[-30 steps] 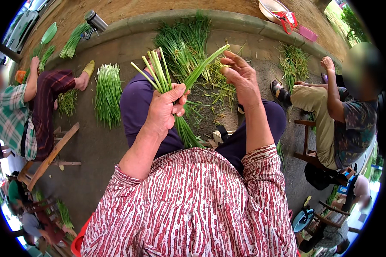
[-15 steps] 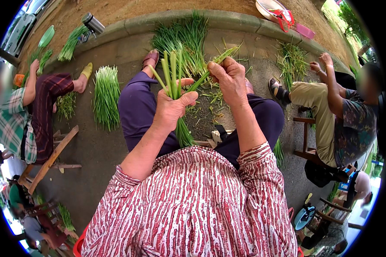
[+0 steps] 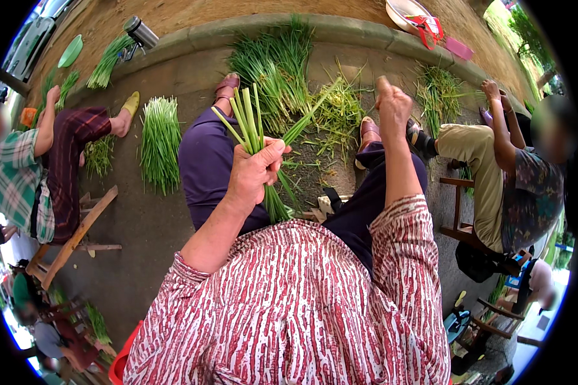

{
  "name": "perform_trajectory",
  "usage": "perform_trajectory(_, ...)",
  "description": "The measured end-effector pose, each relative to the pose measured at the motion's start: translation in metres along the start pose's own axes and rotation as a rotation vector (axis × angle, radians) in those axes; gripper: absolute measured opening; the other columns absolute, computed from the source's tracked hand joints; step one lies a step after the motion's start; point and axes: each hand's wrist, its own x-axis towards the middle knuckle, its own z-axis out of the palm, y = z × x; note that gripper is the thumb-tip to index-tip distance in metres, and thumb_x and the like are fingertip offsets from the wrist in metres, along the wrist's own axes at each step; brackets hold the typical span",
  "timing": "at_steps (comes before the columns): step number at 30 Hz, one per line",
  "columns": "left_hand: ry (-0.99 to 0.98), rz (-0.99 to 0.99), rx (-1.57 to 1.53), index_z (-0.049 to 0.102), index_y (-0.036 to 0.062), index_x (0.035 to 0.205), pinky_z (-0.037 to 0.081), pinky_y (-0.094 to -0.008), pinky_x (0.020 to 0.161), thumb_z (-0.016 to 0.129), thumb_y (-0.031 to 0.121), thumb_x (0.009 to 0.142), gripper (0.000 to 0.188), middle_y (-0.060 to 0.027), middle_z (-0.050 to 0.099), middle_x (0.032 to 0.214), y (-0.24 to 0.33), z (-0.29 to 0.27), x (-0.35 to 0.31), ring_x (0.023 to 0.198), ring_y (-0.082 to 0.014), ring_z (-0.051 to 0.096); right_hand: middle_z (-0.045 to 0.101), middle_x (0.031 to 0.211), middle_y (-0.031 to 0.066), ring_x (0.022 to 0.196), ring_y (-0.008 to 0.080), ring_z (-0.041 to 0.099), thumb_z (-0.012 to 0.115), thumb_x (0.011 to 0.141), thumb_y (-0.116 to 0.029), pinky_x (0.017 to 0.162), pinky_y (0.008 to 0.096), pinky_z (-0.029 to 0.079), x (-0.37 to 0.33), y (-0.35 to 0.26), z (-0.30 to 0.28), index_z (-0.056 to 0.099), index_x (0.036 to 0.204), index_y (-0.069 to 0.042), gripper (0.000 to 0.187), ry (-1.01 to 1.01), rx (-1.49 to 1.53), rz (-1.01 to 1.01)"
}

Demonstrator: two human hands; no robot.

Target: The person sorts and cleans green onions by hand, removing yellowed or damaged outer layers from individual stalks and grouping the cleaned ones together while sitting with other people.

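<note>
My left hand (image 3: 258,168) is closed round a bunch of long green chive stalks (image 3: 247,119). Their pale, thick ends point up and away from me, and the leafy ends (image 3: 277,206) hang below the fist toward my lap. One longer green stalk leans out of this hand to the upper right. Farther right, above my knee, my right hand (image 3: 394,106) is raised with curled fingers; whether it holds anything is hidden. Between my feet lies a heap of yellowish trimmings (image 3: 340,106). Beside it is a large pile of green chives (image 3: 273,67).
A neat chive bundle (image 3: 160,144) lies left of my knee. One person sits on a wooden stool (image 3: 77,240) at left, another at right by a chive pile (image 3: 438,96). A curb (image 3: 340,35) runs across the far side, with a steel flask (image 3: 140,32) and white basin (image 3: 406,13).
My right hand has left the stalks by my left hand and moved right, above my right knee. My left hand keeps its grip on the bunch. More of the trimmings heap shows.
</note>
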Motion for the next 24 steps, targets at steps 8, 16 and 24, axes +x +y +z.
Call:
perform_trajectory(8, -0.028, -0.051, -0.02, 0.062, 0.0003, 0.085, 0.03, -0.0181, 0.036, 0.065, 0.018, 0.086, 0.018, 0.0013, 0.05, 0.057, 0.0, 0.0, 0.002, 0.039, -0.0029, 0.035, 0.063, 0.108, 0.0058, 0.085, 0.0106, 0.059, 0.066, 0.081, -0.011, 0.068, 0.0214, 0.043, -0.065, -0.02, 0.023, 0.058, 0.12, -0.002, 0.041, -0.563, 0.403, 0.033)
perform_trajectory(16, -0.106, -0.198, -0.033, 0.063, 0.0012, 0.082, 0.029, -0.0191, 0.035, 0.064, 0.02, 0.087, 0.02, 0.0028, 0.049, 0.056, 0.003, 0.002, 0.002, 0.039, -0.0026, 0.035, 0.064, 0.077, 0.0072, 0.053, 0.0074, 0.048, 0.061, 0.089, -0.016, 0.048, 0.019, 0.039, -0.067, -0.031, 0.046, 0.06, 0.077, -0.002, 0.018, -0.611, 0.593, 0.102)
perform_trajectory(24, -0.099, -0.241, -0.107, 0.062, 0.0017, 0.088, 0.031, -0.0193, 0.038, 0.059, 0.022, 0.09, 0.02, 0.0033, 0.05, 0.058, 0.003, -0.006, 0.002, 0.039, -0.0016, 0.033, 0.054, 0.059, 0.0014, 0.048, 0.0066, 0.048, 0.06, 0.09, -0.017, 0.039, 0.0175, 0.034, -0.007, -0.004, 0.022, 0.054, 0.065, -0.008, 0.027, 0.141, 0.795, 0.223)
